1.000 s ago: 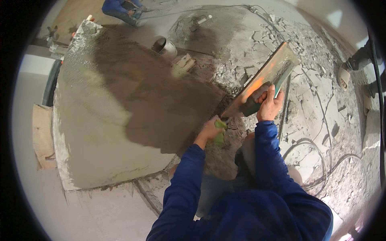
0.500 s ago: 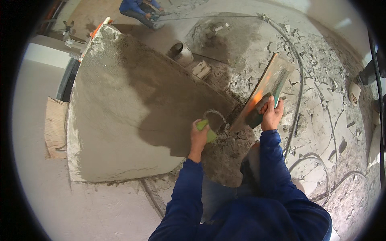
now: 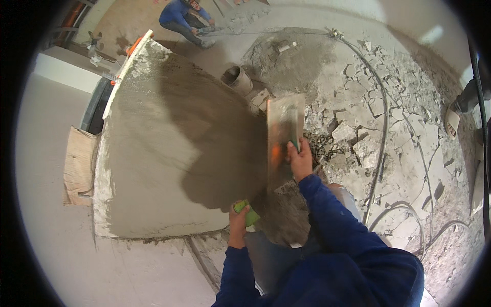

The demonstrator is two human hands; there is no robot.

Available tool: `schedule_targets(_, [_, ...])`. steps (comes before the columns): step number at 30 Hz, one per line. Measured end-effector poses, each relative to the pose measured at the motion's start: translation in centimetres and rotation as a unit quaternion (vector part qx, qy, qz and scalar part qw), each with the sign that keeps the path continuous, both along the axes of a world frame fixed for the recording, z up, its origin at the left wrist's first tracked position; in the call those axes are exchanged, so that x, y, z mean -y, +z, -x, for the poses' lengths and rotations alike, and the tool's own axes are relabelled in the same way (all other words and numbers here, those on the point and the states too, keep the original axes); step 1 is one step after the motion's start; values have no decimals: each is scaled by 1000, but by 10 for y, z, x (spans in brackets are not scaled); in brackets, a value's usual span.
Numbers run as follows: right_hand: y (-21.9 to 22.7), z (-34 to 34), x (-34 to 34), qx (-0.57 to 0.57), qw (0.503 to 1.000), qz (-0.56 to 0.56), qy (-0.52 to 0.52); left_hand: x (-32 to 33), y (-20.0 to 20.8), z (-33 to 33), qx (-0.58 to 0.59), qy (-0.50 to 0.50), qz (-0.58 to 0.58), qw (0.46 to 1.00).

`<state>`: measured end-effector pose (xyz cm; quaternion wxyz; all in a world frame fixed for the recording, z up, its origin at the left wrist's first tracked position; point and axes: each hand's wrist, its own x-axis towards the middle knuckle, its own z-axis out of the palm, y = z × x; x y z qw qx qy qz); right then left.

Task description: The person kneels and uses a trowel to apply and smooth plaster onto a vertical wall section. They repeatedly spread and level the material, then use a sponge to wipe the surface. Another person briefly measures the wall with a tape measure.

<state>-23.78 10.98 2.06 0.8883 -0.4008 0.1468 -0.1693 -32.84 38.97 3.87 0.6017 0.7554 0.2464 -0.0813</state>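
My right hand (image 3: 302,161) grips the green handle of a long rectangular plastering trowel (image 3: 285,120). The trowel's broad metal face hangs over the right edge of a grey surface coated with smooth, damp mortar (image 3: 148,169); whether they touch, I cannot tell. Lower down and to the left, my left hand (image 3: 238,224) is closed round a flat lime-green piece (image 3: 250,217), whose kind I cannot make out. That hand is near the coated surface's lower right corner. Shadow darkens the middle of the mortar.
A mortar-stained bucket (image 3: 238,80) lies tipped beyond the coated surface. Broken rubble (image 3: 358,143) and a dark hose (image 3: 382,117) cover the right side. A co-worker (image 3: 186,20) crouches at the far side; another person's shoe (image 3: 452,122) shows at right. Cardboard (image 3: 79,166) stands left.
My right hand has swung the trowel left, toward the coated surface, and its blade now stands more upright. My left hand has moved down and slightly left with the green piece.
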Motion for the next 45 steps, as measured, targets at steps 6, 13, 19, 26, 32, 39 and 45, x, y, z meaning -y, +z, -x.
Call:
schedule_targets(6, [-31,-33,-94,-135,987,-84,-25,-24,-10,2,8,-5,10,1000])
schedule_targets(13, [5,-59,-123,-55,982,-158,-85,-47,-20,2,-17,-28,6,999])
schedule_targets(19, [145,-73,-112,45,966,219,-128,-55,-23,-5,-32,-67,-4,997])
schedule_targets(26, [129,-62,-132,-5,964,264,-38,-55,-23,-14,-7,-78,32,996])
schedule_targets(32, [-41,-43,-133,-183,974,-132,-21,-59,-22,0,1,-63,21,998])
schedule_targets(39, [46,-79,-115,-7,991,-2,-130,-55,-22,-4,-16,-68,14,997])
schedule_targets(45, [117,-61,-140,108,914,364,-140,-50,-27,-17,-38,-40,38,998])
